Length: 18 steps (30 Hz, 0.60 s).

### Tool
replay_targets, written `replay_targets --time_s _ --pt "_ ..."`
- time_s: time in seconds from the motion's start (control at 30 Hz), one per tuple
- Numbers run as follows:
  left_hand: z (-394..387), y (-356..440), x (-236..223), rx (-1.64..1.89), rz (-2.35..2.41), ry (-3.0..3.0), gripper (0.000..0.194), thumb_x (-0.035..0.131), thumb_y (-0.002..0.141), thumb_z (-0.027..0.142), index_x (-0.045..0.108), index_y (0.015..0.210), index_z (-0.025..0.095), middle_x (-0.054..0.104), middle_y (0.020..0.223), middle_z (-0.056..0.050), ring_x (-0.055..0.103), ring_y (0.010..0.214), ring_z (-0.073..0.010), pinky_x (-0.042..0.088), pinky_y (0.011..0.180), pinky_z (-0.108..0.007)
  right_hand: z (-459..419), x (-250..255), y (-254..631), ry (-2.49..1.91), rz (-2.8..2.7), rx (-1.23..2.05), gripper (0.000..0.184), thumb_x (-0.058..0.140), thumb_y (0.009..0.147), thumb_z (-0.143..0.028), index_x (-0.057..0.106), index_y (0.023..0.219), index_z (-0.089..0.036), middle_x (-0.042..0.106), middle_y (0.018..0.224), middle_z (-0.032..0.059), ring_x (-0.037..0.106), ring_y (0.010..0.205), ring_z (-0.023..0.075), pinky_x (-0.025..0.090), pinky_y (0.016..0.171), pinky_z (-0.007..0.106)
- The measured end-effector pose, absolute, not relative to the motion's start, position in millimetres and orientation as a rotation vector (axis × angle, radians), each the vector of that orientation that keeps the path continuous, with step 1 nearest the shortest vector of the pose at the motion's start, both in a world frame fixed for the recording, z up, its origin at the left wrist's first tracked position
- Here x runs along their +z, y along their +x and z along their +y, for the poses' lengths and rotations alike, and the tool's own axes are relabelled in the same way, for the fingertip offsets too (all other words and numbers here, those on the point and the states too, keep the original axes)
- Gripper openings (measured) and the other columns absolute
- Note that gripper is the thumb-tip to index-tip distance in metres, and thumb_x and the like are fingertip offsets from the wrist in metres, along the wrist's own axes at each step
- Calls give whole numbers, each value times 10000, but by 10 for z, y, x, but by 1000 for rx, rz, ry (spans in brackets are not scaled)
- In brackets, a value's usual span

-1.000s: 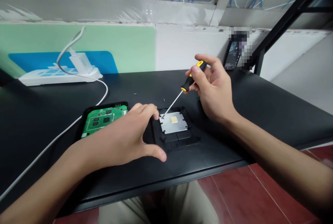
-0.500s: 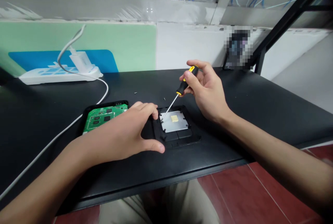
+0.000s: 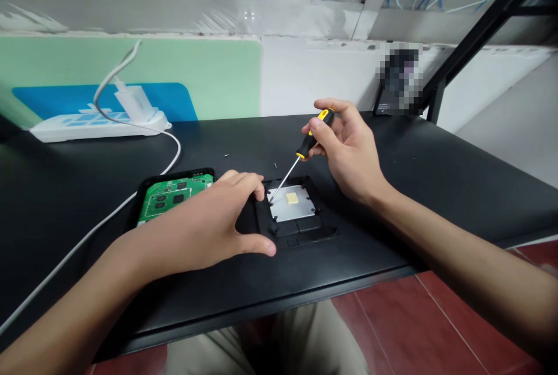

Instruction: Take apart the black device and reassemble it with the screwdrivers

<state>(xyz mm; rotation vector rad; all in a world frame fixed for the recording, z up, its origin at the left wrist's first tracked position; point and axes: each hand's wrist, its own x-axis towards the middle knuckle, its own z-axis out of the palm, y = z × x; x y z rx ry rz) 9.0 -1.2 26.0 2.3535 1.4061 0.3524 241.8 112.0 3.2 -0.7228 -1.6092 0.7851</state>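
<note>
My right hand [image 3: 349,145] grips the black and yellow handle of a screwdriver [image 3: 308,141]. Its shaft slants down to the left, with the tip at the left edge of a silver metal plate [image 3: 290,212]. A pale yellow square pad sits on that plate, which lies in a black plastic cover [image 3: 311,238] on the table. Thumb and fingers of my left hand [image 3: 218,218] are spread apart at the cover's left side, the fingertips at its upper left edge. Partly behind that hand lies a black case holding a green circuit board [image 3: 174,193].
Two small screws [image 3: 226,155] lie behind the cover on the black table [image 3: 209,299]. At the back left stands a white power strip [image 3: 100,125] with a charger [image 3: 135,103] and a white cable [image 3: 87,236]. A blurred-out dark device [image 3: 394,87] leans at the back right.
Almost nothing differs. The screwdriver stays at the same spot on the plate's left edge, its handle barely shifted, and both hands hold their places.
</note>
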Motion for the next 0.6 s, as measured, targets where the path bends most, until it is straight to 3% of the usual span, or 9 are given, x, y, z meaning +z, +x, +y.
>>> replay_targets --time_s 0.13,0.37,0.6 --pt "-10 94 258 353 1386 2362 452 754 827 593 532 1075 288 593 1392 -70 520 1302 -353 464 1010 -488 1132 41 2440 -720 -1633 749 330 691 917 -486 551 1158 -309 672 885 -1 710 766 161 656 586 290" --pt "-10 87 279 343 1296 2393 372 720 879 565 553 1073 295 626 1344 -48 482 1355 -349 430 1068 -498 1106 54 2428 -723 -1601 741 375 729 873 -523 577 1141 -309 664 852 -8 690 739 158 648 574 289" --pt "-7 81 274 351 1279 2430 391 718 885 580 616 1161 321 596 1421 -41 486 1372 -343 428 1095 -502 1092 64 2435 -742 -1628 714 376 697 894 -538 562 1162 -312 655 871 -10 677 726 146 640 577 273"
